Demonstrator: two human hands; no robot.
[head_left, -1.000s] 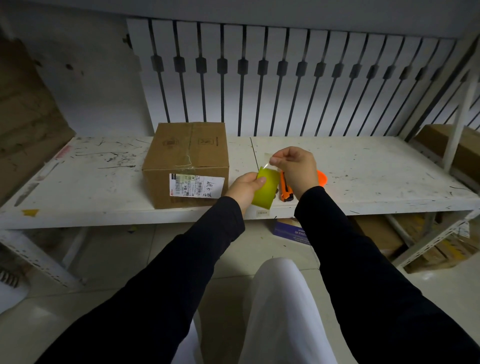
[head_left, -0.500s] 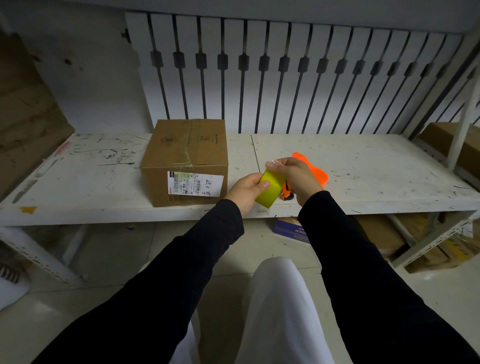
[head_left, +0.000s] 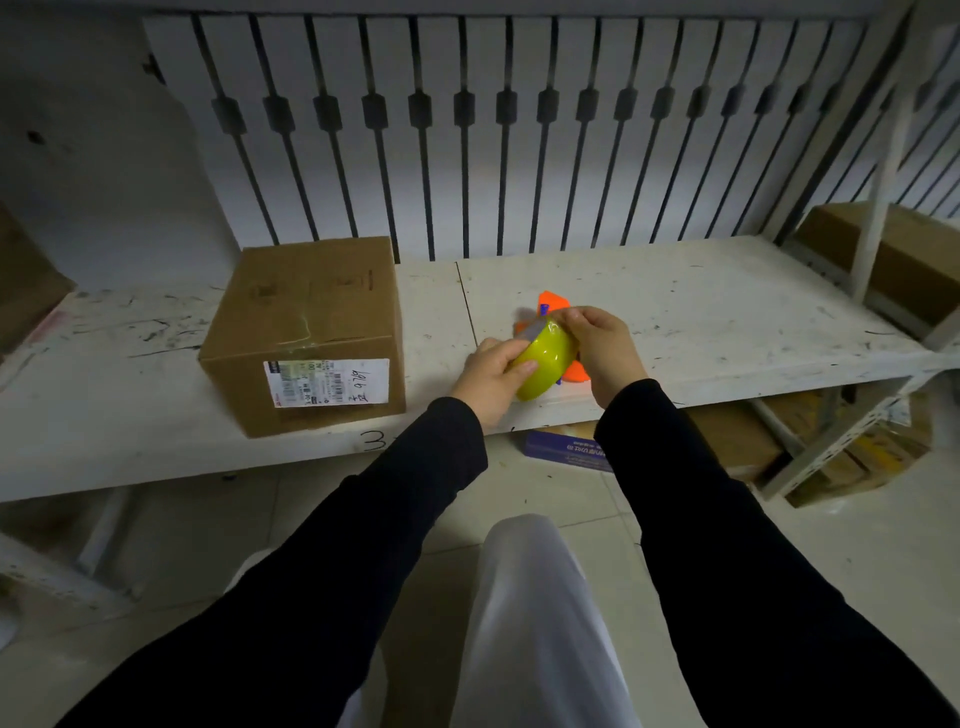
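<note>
- We see only scraps of the orange dispenser (head_left: 553, 300). The roll of tape (head_left: 543, 358) and the right hand (head_left: 597, 343) cover its middle, so we cannot make out its shape.
- On the left hand (head_left: 491, 376), the fingertips are hidden from us behind the roll.
- What the right hand pinches at the top of the roll is too small and blurred for us to tell.
- The print on the label (head_left: 326, 382) of the carton (head_left: 311, 312) is too fine for us to read.
- Of the blue box (head_left: 566, 449) we see only a strip, since the shelf (head_left: 727, 312) and a sleeve (head_left: 675, 467) hide the rest.
- The brown box (head_left: 914, 254) at far right is cut off by the picture's edge and crossed by a white post (head_left: 878, 197).
</note>
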